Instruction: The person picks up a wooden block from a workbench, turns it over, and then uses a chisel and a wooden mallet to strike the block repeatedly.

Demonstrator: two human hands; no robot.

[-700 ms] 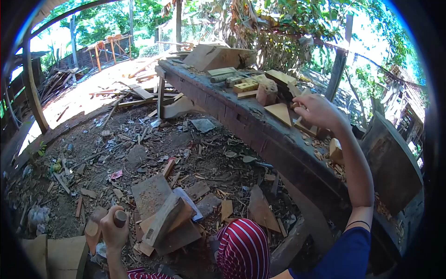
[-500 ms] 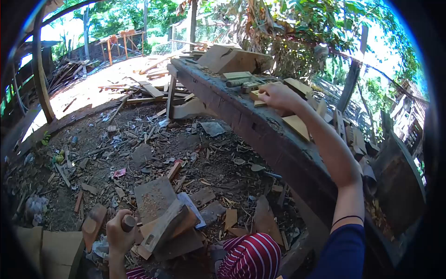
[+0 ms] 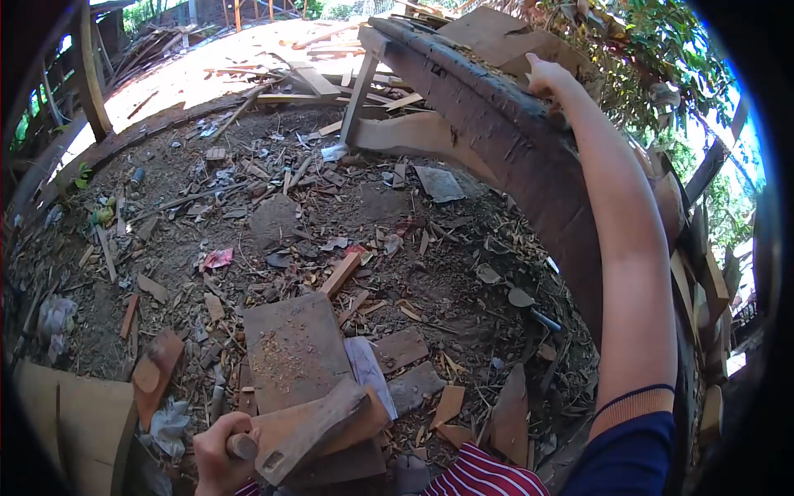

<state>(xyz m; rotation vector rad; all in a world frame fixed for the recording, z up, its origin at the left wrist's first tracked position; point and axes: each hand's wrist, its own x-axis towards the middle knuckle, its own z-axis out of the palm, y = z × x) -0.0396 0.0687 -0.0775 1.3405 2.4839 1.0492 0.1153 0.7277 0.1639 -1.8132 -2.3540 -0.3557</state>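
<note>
At the bottom left, my left hand [image 3: 222, 453] is closed around a round wooden handle [image 3: 242, 446], its blunt end facing up; the rest of it is hidden. Beside that hand, a slotted wooden piece [image 3: 318, 426] lies tilted over a curved board [image 3: 374, 413]. My right arm stretches to the workbench [image 3: 496, 124]. Over the bench top, my right hand [image 3: 552, 78] has a finger stretched out near a large wooden block [image 3: 496, 41], and nothing shows in its grip. My forearm and hand hide part of the bench top.
A flat board with shavings [image 3: 296, 347] lies on the littered ground among offcuts and scraps. Curved planks [image 3: 74, 422] stand at the lower left. Loose lumber [image 3: 314, 78] is piled behind the bench leg [image 3: 361, 95]. More wood pieces [image 3: 703, 289] lie at the right.
The view has tilted downward. My right hand has left the small wooden pieces and moved toward the large block at the bench's far end. My left hand still grips the handle.
</note>
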